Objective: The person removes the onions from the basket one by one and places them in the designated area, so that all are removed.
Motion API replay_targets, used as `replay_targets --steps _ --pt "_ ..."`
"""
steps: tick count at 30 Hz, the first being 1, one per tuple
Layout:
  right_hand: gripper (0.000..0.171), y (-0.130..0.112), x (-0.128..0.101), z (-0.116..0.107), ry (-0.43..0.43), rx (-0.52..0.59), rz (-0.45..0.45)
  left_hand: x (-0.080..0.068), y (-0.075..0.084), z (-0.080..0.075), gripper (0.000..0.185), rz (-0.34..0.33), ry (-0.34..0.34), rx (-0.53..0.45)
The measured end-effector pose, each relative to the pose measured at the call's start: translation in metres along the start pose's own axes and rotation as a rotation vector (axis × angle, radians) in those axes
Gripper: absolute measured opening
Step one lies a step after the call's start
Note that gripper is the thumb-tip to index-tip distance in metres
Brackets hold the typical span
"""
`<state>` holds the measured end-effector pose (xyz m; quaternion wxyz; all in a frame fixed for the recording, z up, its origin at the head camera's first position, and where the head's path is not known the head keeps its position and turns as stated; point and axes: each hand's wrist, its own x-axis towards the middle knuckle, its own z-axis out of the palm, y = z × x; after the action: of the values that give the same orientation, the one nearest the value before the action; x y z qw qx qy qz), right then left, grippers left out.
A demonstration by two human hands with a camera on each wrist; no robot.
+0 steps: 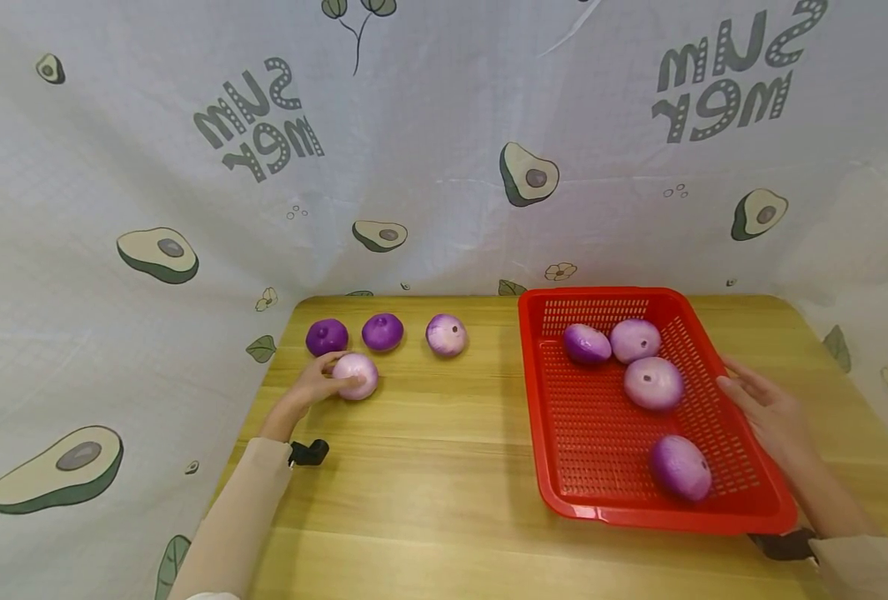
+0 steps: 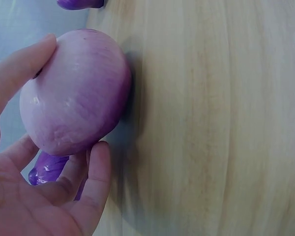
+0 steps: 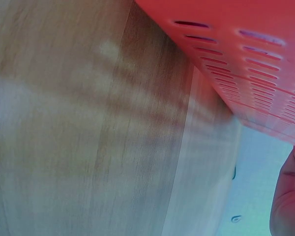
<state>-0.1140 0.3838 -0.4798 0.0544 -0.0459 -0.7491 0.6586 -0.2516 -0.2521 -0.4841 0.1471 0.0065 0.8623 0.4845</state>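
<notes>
A pale purple onion sits on the tabletop near its left edge, just in front of a row of three darker onions; the left hand grips it, fingers and thumb curled round its sides. To the right stands a red basket holding four more onions; the right hand rests against its right rim with fingers relaxed and nearly straight, holding nothing.
</notes>
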Motion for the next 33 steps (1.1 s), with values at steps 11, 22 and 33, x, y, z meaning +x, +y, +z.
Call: replay_targets --steps 11,22,33 --pt "0.047 -0.0001 0.0003 -0.0003 -0.013 0.017 -0.002 0.0006 -0.0018 0.0012 0.076 -0.030 -0.001 -0.016" --pt "0.047 0.0002 0.0000 0.0006 -0.019 0.053 -0.004 -0.0004 -0.0078 -0.0012 0.077 -0.053 -0.002 -0.031" --pt "0.049 0.0004 0.0003 -0.0008 -0.022 0.059 0.008 -0.0054 -0.0056 -0.0080 0.075 -0.055 -0.013 -0.046"
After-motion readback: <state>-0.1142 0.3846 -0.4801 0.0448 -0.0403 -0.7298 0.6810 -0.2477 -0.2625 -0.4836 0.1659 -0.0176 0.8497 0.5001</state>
